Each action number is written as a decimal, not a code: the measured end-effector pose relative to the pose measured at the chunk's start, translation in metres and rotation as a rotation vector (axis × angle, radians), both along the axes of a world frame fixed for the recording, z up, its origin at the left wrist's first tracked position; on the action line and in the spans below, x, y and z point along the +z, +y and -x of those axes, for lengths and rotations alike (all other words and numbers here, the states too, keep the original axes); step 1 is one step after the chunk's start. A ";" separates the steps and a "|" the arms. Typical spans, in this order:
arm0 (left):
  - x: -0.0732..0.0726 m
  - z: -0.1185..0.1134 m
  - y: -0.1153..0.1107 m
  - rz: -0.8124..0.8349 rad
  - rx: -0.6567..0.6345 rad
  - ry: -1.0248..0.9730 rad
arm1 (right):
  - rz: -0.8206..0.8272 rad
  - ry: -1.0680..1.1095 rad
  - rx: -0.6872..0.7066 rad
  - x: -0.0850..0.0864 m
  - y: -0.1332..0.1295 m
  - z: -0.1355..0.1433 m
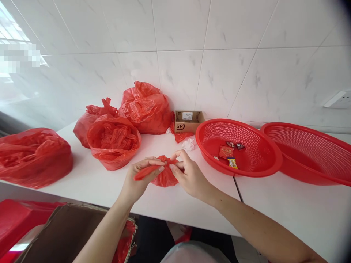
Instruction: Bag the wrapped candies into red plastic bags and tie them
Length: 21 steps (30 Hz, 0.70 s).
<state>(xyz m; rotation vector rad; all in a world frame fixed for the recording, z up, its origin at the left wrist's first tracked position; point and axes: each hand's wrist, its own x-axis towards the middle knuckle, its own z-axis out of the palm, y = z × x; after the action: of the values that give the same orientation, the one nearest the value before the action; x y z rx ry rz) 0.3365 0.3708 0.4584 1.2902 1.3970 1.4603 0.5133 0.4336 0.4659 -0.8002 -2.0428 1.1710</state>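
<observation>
A small red plastic bag (165, 178) rests on the white table, its top gathered between my two hands. My left hand (141, 174) is closed on the bag's upper part, thumb and fingers pressed together, with a red strip of plastic lying across the palm. On the other side, my right hand (190, 174) pinches the gathered top with thumb and fingers. The two hands' fingertips are close together over the bag. What the bag holds is hidden.
Several larger red bags (113, 142) stand at the left and back. Behind is a cardboard box (188, 127) beside crumpled white paper (189, 144). A red basket (253, 160) with wrapped sweets and another basket (309, 160) stand right. An open carton (71, 226) is below the table's front edge.
</observation>
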 end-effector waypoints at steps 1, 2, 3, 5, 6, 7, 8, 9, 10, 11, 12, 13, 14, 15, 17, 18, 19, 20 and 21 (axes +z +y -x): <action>-0.002 0.001 -0.001 -0.018 -0.007 0.012 | -0.021 -0.027 -0.013 -0.005 0.002 0.000; -0.004 0.001 -0.001 -0.035 -0.019 0.019 | -0.078 -0.039 -0.036 -0.008 0.005 0.000; -0.005 0.001 -0.001 -0.053 -0.036 0.027 | -0.153 -0.031 -0.055 -0.010 0.008 0.000; -0.008 0.001 0.000 -0.086 -0.078 0.068 | -0.272 0.043 -0.042 -0.011 0.015 0.002; -0.008 0.000 0.000 -0.100 -0.096 0.114 | -0.279 0.092 -0.009 -0.011 0.017 0.004; -0.009 0.000 0.001 -0.119 -0.104 0.175 | -0.249 0.133 0.029 -0.013 0.018 0.007; -0.011 -0.001 0.002 -0.149 -0.091 0.259 | -0.194 0.165 0.059 -0.015 0.017 0.010; -0.013 -0.001 0.003 -0.191 -0.052 0.354 | -0.130 0.188 0.077 -0.017 0.015 0.013; -0.016 -0.002 0.003 -0.240 0.007 0.445 | -0.074 0.211 0.077 -0.021 0.013 0.016; -0.019 -0.003 0.004 -0.290 0.076 0.521 | -0.035 0.234 0.064 -0.024 0.009 0.019; -0.023 -0.005 0.005 -0.334 0.142 0.575 | -0.007 0.256 0.052 -0.028 0.006 0.021; -0.027 -0.006 0.006 -0.370 0.197 0.604 | 0.022 0.277 0.046 -0.031 0.004 0.024; -0.031 -0.008 0.006 -0.399 0.238 0.613 | 0.061 0.300 0.044 -0.033 0.002 0.025; -0.035 -0.009 0.007 -0.424 0.264 0.612 | 0.114 0.324 0.045 -0.033 0.002 0.026; -0.039 -0.010 0.006 -0.477 0.287 0.624 | 0.262 0.351 0.089 -0.032 0.005 0.024; -0.039 -0.009 0.004 -0.500 0.286 0.632 | 0.335 0.349 0.133 -0.030 0.008 0.023; -0.038 -0.008 0.002 -0.516 0.278 0.644 | 0.388 0.334 0.180 -0.027 0.011 0.021; -0.036 -0.006 0.000 -0.524 0.263 0.658 | 0.422 0.307 0.227 -0.024 0.014 0.019; -0.033 -0.004 -0.003 -0.526 0.245 0.676 | 0.438 0.272 0.267 -0.021 0.015 0.018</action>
<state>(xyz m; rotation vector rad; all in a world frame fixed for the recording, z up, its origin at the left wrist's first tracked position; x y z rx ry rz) 0.3401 0.3677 0.4253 2.1533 1.6929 1.7117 0.4954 0.4488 0.4453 -0.5319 -1.7247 1.8114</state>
